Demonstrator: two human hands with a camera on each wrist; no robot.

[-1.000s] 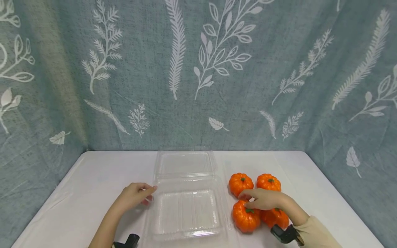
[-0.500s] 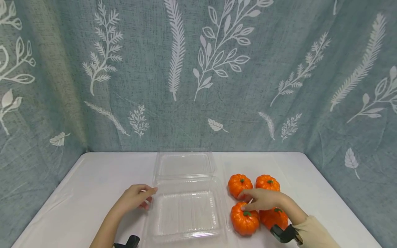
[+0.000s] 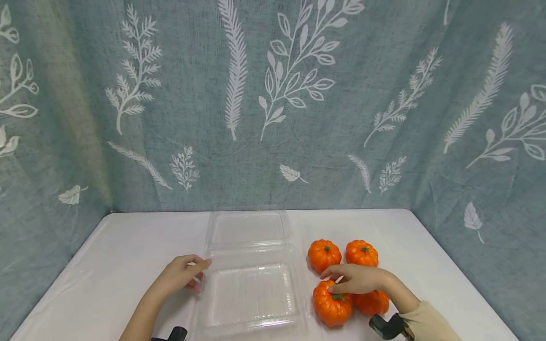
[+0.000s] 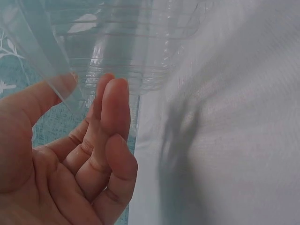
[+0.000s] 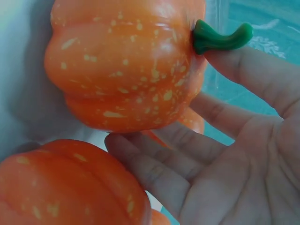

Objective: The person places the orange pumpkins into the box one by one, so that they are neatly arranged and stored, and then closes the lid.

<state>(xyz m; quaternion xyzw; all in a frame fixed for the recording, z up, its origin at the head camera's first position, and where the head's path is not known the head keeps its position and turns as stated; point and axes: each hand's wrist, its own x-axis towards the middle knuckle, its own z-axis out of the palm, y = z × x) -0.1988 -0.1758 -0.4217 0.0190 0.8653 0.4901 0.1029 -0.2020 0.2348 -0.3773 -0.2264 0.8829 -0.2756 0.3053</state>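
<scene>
From here I can see the two hands set well apart. The left hand (image 3: 181, 274) pinches the near-left rim of a clear plastic container (image 3: 251, 296), thumb on one side and fingers on the other. The right hand (image 3: 356, 278) grips the front-left pumpkin (image 3: 332, 308), thumb beside its green stem, fingers against its side. Just behind the right hand sit the back-left pumpkin (image 3: 324, 255) and back-right pumpkin (image 3: 361, 253); the front-right pumpkin (image 3: 371, 304) is partly covered by that arm. The container's lid (image 3: 249, 227) lies open toward the leaf-patterned curtain (image 3: 315, 156), beyond the white tabletop (image 3: 145, 232).
</scene>
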